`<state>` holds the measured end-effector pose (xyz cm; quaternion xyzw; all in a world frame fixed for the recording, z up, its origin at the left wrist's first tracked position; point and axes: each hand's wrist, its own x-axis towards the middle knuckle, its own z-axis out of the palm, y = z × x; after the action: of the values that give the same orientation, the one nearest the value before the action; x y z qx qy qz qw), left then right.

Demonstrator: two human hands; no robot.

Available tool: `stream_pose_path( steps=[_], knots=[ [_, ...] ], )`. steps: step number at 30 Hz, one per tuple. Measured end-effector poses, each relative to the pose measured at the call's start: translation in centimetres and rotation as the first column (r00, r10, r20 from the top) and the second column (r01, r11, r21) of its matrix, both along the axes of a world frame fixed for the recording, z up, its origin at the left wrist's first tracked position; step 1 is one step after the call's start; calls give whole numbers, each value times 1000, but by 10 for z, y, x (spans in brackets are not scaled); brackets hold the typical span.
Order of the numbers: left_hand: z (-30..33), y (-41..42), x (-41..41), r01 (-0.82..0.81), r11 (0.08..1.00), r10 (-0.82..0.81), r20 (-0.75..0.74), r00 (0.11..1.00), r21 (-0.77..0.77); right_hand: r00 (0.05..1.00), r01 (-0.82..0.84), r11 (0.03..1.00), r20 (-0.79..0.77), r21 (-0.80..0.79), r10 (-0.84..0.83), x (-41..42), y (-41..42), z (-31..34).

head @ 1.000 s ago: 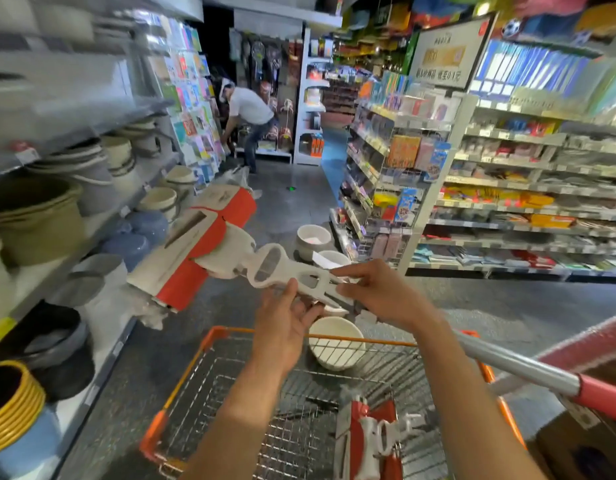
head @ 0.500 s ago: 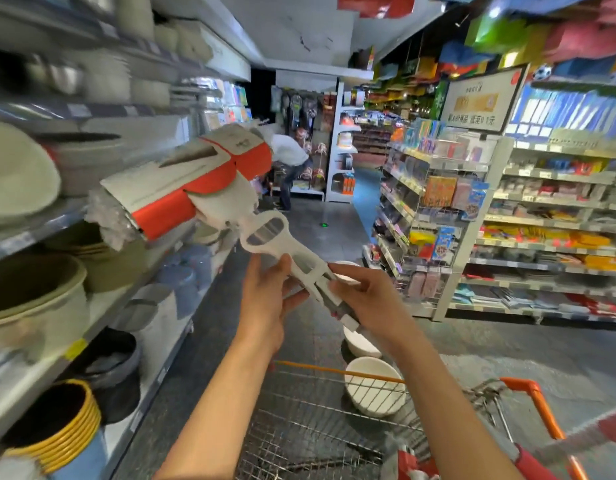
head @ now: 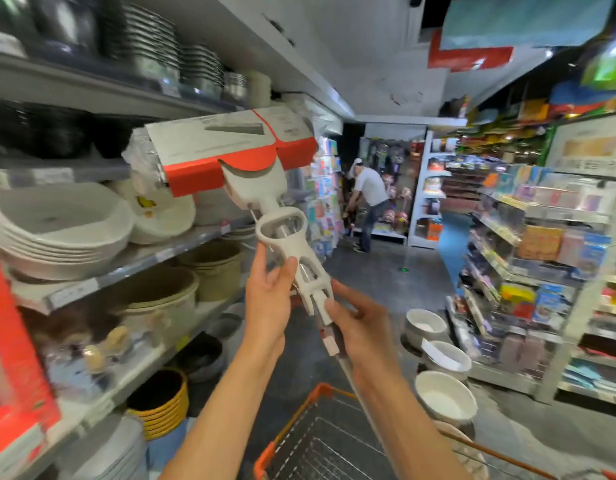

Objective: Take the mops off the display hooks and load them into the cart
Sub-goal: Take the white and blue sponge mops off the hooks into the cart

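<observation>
I hold a mop (head: 230, 157) up at chest height, its head in a white and red cardboard sleeve tilted up to the left. A white plastic wringer handle (head: 289, 247) runs down from the head to the metal pole. My left hand (head: 268, 299) pinches that white handle from the left with thumb and fingers. My right hand (head: 362, 334) grips the pole just below the handle's lower end. The orange wire cart (head: 320, 445) stands directly below my arms; its inside is mostly hidden by them.
Shelves on the left (head: 102, 282) carry stacked basins, bowls and buckets close to the mop head. White basins (head: 445, 396) stand on the aisle floor to the right of the cart. A stationery shelf (head: 542, 271) lines the right side. A person (head: 369, 199) bends far down the aisle.
The mop head has risen from low over the cart to shelf height and tilted more upright. Both hands kept hold of it. The view has swung upward and left.
</observation>
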<state>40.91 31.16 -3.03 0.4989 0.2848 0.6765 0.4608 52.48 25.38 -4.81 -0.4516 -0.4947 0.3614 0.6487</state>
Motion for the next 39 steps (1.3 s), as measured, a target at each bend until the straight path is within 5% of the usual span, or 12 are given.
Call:
stream_pose_path(
  steps=[7, 15, 31, 39],
  knots=[
    [-11, -80, -60, -101, 986, 122, -164, 979, 132, 947, -142, 987, -279, 73, 157, -66, -49, -16],
    [-20, -139, -129, -262, 953, 288, -194, 938, 150, 908, -272, 955, -296, 120, 296, -134, -91, -22],
    [9, -180, -253, -479, 832, 513, -59, 856, 279, 867, -470, 851, -59, 234, 495, -264, -99, 1],
    [14, -183, -327, -524, 788, 566, -47, 823, 323, 813, -569, 752, 94, 332, 574, -334, -77, 73]
  ],
)
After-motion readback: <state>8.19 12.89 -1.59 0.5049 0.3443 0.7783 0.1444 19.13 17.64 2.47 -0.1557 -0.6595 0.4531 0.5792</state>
